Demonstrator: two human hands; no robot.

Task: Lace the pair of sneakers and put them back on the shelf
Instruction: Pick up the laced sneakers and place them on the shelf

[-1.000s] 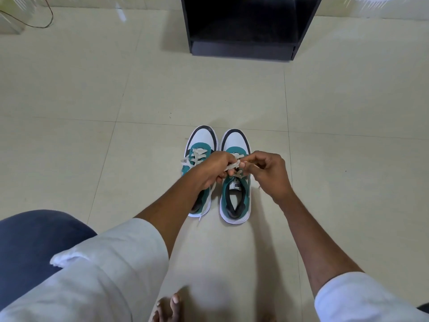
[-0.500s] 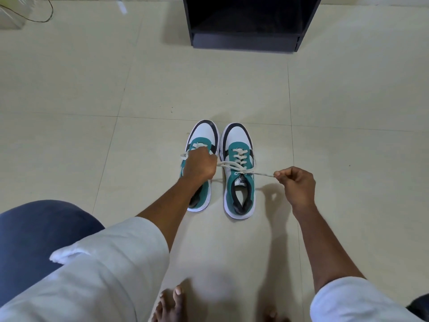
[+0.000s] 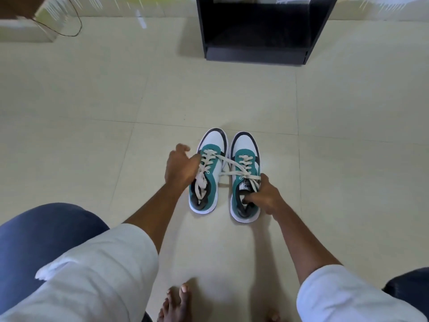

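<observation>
Two white, teal and black sneakers stand side by side on the floor, toes pointing away from me. My left hand (image 3: 181, 168) lies against the outer side of the left sneaker (image 3: 214, 145) with its fingers spread, touching the cream laces without closing on them. My right hand (image 3: 264, 196) grips the right sneaker (image 3: 243, 145) at its collar, with fingers inside the opening and the thumb by the knot. Loose lace ends (image 3: 228, 162) from the right sneaker's knot trail across onto the left sneaker. The black shelf (image 3: 255, 52) stands open straight ahead.
A thin cable (image 3: 74, 26) loops on the floor at the far left by the wall. My knees and white sleeves fill the bottom of the view, and bare toes (image 3: 178, 300) show at the bottom centre. Pale floor tiles lie between the sneakers and the shelf.
Both hands let go of the pulled-tight lace ends. My right hand moved in onto the right sneaker's collar, and my left hand shifted to the left sneaker's outer side.
</observation>
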